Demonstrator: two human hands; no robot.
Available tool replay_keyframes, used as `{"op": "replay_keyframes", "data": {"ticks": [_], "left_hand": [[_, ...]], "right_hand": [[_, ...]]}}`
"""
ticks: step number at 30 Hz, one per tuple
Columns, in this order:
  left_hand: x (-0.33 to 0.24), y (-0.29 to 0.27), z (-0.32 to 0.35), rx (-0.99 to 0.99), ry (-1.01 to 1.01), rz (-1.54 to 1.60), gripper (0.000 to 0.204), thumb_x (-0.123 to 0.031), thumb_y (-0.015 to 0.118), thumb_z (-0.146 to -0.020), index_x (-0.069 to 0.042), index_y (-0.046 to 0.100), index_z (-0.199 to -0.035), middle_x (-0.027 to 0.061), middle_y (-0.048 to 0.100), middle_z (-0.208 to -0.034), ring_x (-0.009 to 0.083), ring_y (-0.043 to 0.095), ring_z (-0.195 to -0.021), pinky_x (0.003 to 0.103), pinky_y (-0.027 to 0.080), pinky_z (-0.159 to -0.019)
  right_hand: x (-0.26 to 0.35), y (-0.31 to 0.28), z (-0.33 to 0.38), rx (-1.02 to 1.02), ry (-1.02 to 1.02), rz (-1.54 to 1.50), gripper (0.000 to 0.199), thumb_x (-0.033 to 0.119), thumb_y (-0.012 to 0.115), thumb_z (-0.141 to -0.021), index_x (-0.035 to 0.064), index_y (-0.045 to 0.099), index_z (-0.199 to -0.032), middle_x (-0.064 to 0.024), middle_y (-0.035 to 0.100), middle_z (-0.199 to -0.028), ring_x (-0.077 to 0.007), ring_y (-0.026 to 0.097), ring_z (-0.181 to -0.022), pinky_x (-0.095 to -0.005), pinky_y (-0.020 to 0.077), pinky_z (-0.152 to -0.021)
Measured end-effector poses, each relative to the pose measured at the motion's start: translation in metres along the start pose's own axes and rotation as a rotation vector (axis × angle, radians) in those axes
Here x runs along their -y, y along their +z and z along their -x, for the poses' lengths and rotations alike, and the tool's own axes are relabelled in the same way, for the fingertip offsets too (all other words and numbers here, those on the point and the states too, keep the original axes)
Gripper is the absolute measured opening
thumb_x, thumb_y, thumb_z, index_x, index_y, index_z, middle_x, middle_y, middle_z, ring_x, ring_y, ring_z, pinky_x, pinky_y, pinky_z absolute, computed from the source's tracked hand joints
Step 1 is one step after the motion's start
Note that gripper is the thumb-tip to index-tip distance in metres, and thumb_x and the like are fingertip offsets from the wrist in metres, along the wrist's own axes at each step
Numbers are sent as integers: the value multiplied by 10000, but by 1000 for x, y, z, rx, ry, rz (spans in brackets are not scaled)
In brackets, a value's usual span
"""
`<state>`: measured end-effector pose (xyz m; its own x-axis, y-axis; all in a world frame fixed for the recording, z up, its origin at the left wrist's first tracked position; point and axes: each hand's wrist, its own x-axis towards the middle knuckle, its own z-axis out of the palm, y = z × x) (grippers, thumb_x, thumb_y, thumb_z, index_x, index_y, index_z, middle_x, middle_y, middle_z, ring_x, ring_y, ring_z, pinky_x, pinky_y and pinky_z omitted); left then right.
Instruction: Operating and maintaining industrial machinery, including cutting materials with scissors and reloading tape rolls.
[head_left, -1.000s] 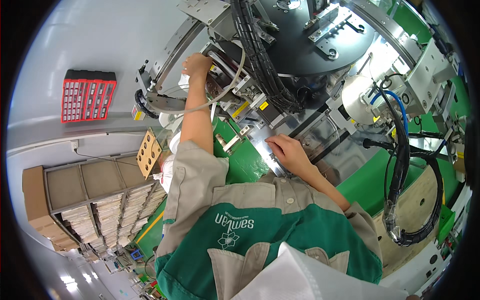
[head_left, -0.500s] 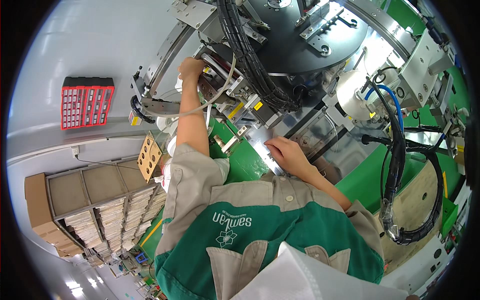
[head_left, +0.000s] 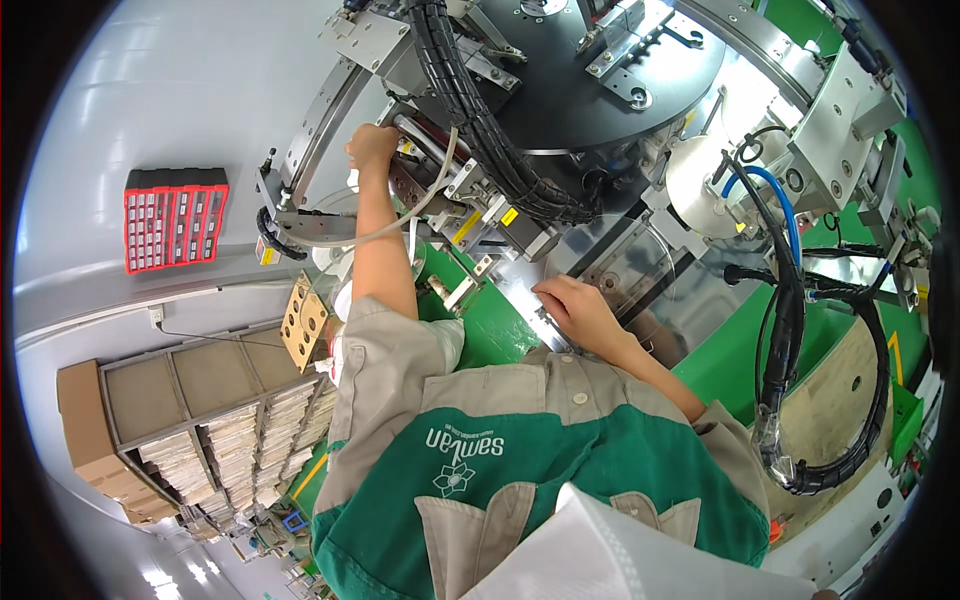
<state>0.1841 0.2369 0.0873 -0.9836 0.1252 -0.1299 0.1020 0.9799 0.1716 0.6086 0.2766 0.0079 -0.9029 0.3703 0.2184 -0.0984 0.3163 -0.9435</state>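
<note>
Your left hand [head_left: 372,146] reaches up, grip closed on a machine part [head_left: 415,135] — your right hand [head_left: 575,308] lies flat and open on the metal plate [head_left: 620,262], likely to steady you.

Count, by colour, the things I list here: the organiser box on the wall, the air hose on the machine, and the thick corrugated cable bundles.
Red organiser box: 1
Blue air hose: 1
Black cable bundles: 2
Total: 4
</note>
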Motion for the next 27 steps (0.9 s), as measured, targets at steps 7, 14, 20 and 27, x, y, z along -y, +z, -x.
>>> {"op": "replay_keyframes", "data": {"ticks": [7,14,20,27], "left_hand": [[17,-7,-7,28,72,-1,355,-394,699,-749,-136,733,-991,139,664,-1111,360,556,-1134,559,393,-938],[15,-12,3,-78,132,-14,249,-365,710,-760,-159,753,-894,113,695,-1022,313,635,-1016,491,464,-892],[20,-2,3,-211,254,6,205,-297,750,-727,-111,749,-810,154,702,-896,333,668,-877,435,510,-812],[15,-3,8,-166,253,80,200,-291,762,-714,-99,750,-770,175,697,-843,332,674,-841,422,513,-798]], "right_hand": [[-2,-1,3,5,16,-5,111,81,587,-864,33,619,-959,-135,619,-868,-332,618,-751,-394,505,-667],[-3,-3,4,-13,10,11,104,80,588,-864,30,627,-946,-138,624,-856,-332,622,-740,-396,508,-664],[-2,-2,4,-6,15,6,104,83,590,-864,29,628,-943,-138,624,-855,-334,621,-737,-399,508,-663],[-2,0,4,2,14,22,101,82,591,-861,29,624,-939,-137,623,-857,-336,620,-745,-403,507,-662]]}}
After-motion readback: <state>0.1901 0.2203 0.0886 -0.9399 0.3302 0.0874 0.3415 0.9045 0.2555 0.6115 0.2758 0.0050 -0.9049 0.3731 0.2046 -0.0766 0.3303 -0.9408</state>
